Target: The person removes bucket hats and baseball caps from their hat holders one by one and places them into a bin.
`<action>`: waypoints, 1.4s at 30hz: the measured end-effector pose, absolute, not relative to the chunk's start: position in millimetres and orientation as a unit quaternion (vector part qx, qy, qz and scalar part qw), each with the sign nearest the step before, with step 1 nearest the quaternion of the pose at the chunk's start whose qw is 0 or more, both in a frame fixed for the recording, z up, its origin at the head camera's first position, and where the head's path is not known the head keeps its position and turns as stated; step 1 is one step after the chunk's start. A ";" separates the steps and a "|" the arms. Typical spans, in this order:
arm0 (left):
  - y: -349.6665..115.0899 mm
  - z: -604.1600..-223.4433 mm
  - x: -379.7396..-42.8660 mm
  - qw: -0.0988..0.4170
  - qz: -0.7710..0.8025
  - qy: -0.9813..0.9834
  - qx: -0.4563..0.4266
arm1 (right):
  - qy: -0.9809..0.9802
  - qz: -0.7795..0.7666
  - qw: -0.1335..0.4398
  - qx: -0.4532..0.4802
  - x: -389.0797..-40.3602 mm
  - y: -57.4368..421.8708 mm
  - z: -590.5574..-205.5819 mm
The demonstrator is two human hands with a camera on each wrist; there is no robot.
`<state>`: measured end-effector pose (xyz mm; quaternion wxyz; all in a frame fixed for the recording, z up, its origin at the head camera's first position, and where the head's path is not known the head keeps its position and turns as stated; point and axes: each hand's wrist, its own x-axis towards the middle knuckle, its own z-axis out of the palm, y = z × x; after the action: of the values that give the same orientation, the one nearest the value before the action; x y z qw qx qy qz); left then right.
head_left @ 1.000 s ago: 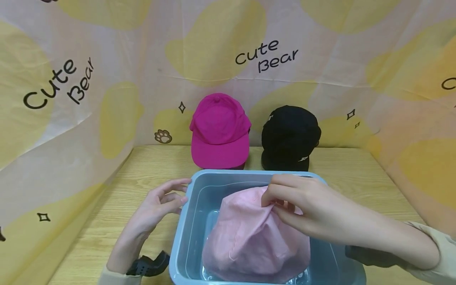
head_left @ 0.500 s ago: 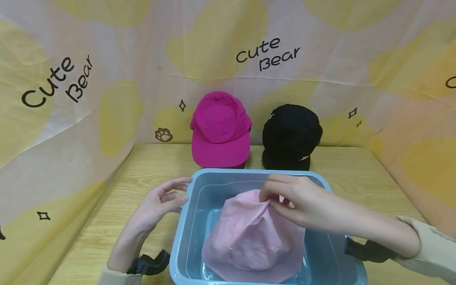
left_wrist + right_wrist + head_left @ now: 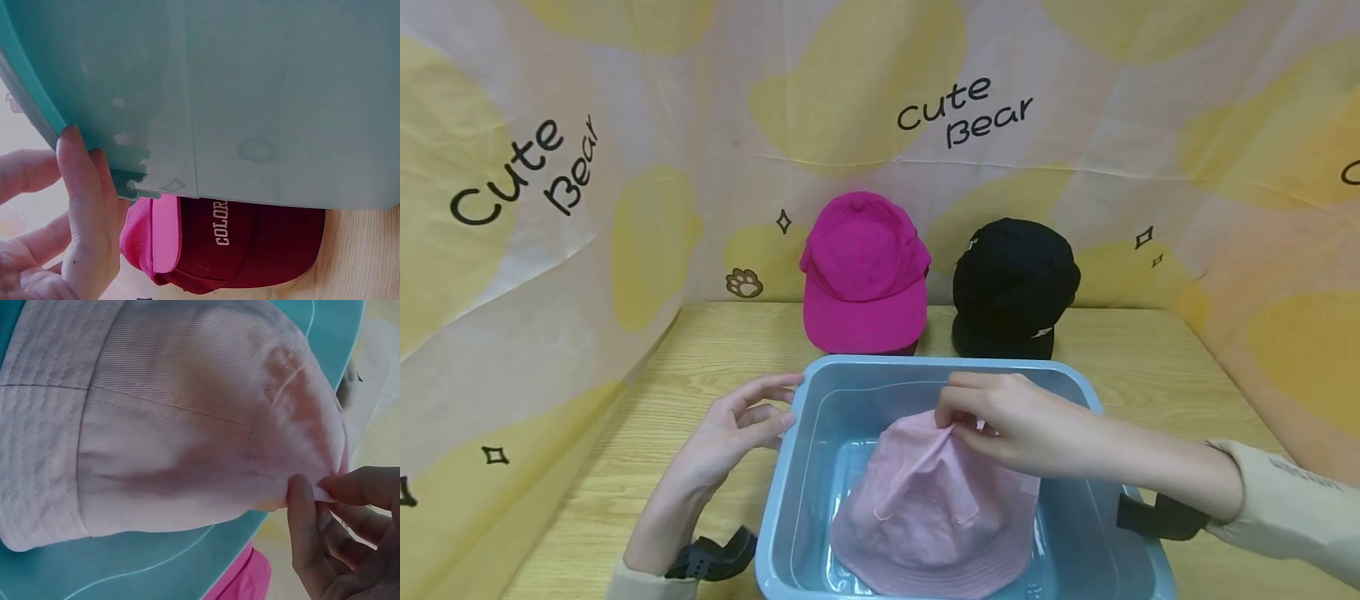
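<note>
A pale pink bucket hat (image 3: 940,517) sits crown up inside the light blue plastic basin (image 3: 779,492), low near its floor. My right hand (image 3: 1015,425) pinches the top of its crown between thumb and fingers, drawing the cloth into a peak. Close up in the right wrist view, that hand (image 3: 340,537) holds a fold of the hat (image 3: 175,450), whose stitched brim lies at the left. My left hand (image 3: 737,425) touches the basin's left rim with nearly straight fingertips. In the left wrist view its fingers (image 3: 81,206) lie against the basin's edge.
Behind the basin stand a magenta cap (image 3: 865,275) and a black cap (image 3: 1015,287), side by side on the wooden table (image 3: 700,350). A patterned cloth (image 3: 850,100) hangs at the back and both sides. Dark wrist straps (image 3: 715,557) show on both arms.
My right hand has lowered the bucket hat slightly, shifting left, and still pinches its crown. More of the hat's brim shows now. The left hand and the basin stay in place.
</note>
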<state>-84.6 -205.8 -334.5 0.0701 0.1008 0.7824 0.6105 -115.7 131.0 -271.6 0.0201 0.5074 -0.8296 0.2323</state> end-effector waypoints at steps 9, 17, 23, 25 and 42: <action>-205.9 -334.1 -84.2 0.068 0.613 0.781 0.100 | -0.841 0.184 -0.017 0.509 -118.0 129.2 -272.5; -205.5 -333.1 -84.2 0.070 0.611 0.782 0.104 | -0.850 0.151 -0.053 0.502 -120.5 131.3 -271.9; -205.1 -334.9 -84.2 0.065 0.611 0.782 0.105 | -0.854 0.122 -0.097 0.496 -119.4 134.5 -266.5; -205.3 -336.4 -84.2 0.064 0.611 0.782 0.104 | -0.855 0.112 -0.111 0.494 -119.2 135.4 -264.9; -204.0 -338.9 -83.1 0.062 0.610 0.784 0.096 | -0.871 0.093 -0.064 0.478 -120.8 157.3 -246.1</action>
<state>-83.1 -204.0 -338.9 0.0616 0.0958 0.7842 0.6099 -120.8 157.3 -246.1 -0.0636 0.4775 -0.8714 0.0925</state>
